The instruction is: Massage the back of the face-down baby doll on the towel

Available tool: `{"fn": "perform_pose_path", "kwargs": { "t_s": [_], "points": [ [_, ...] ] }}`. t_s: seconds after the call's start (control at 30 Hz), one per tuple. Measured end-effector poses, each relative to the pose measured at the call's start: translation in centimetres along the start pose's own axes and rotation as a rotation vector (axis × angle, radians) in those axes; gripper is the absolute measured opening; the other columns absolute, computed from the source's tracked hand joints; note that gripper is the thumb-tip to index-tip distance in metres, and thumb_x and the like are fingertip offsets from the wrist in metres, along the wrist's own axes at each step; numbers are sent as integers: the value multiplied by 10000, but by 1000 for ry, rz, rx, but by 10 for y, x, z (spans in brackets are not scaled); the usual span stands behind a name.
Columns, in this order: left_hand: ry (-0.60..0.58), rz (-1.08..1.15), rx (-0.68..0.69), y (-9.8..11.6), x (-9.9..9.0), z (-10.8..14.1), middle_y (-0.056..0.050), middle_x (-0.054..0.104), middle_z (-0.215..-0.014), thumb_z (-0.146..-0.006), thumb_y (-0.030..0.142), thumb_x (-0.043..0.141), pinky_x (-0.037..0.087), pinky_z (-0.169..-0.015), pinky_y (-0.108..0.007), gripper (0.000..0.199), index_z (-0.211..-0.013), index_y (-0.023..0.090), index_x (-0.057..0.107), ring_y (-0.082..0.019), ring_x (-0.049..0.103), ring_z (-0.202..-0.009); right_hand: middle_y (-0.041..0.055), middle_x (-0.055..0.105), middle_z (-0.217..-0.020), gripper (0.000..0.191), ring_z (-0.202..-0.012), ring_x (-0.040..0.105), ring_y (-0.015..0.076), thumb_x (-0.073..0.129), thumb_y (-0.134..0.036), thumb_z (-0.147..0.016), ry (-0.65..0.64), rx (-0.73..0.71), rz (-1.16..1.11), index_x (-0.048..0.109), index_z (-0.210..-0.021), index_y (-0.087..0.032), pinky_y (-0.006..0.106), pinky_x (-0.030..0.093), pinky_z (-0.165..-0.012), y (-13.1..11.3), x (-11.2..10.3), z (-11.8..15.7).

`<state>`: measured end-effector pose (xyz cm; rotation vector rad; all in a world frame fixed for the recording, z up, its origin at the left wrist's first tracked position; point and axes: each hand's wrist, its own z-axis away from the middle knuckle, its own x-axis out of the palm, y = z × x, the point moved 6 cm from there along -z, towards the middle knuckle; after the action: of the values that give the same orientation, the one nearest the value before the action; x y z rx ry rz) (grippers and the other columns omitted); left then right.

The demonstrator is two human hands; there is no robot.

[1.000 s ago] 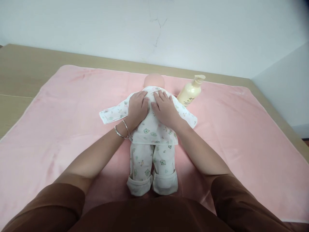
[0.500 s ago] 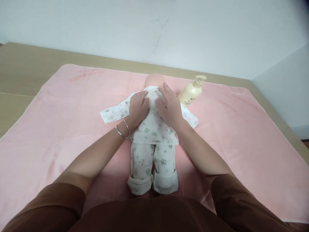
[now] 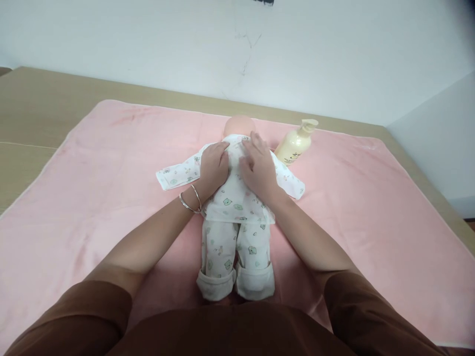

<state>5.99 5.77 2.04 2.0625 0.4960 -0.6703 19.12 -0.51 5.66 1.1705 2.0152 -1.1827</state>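
A baby doll [image 3: 239, 125] lies stretched out, its bald head away from me and no face showing. It wears a white printed shirt [image 3: 233, 202] and matching trousers [image 3: 253, 247] with turned-up cuffs. On the left side of its upper body rests my left hand [image 3: 214, 165], fingers laid over the shirt near the shoulder, with the thumb along the chest or back. My right hand [image 3: 260, 165] lies on the right side, its fingers slightly blurred and apart near the neckline. Both hands are open on the cloth, not gripping it.
Under the doll a pink blanket [image 3: 111, 207] covers much of the wooden table [image 3: 33, 109]. A pale yellow pump bottle [image 3: 295, 145] is close beyond the right sleeve. A white wall [image 3: 148, 44] rises behind the table's far edge.
My right hand has drawn slightly down and inward over the shirt, its fingers shifting. The left hand stays in place. The whole view has tilted up a little.
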Motion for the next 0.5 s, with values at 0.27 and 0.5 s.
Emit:
{"fn": "perform_pose_path", "kwargs": {
  "t_s": [0.27,0.5],
  "points": [
    [-16,-20,-1,2,1,-1,-108,682,-1367,-964,244,327,437,-1181,-457,456,-1272,168,655,-243,594,-1305,127,552,-1523,473,-1494,428,277,357,-225,-967,-89,13,39,629,-1348,-155,563,300,-1273,1,16,2],
    [-16,-3,2,2,-4,1,-124,697,-1336,-955,243,342,458,-1159,-469,454,-1266,148,659,-251,613,-1269,167,469,-1584,468,-1546,323,363,514,-266,-915,-437,-26,-202,658,-1347,-159,616,294,-1255,-80,-36,73]
  ]
}}
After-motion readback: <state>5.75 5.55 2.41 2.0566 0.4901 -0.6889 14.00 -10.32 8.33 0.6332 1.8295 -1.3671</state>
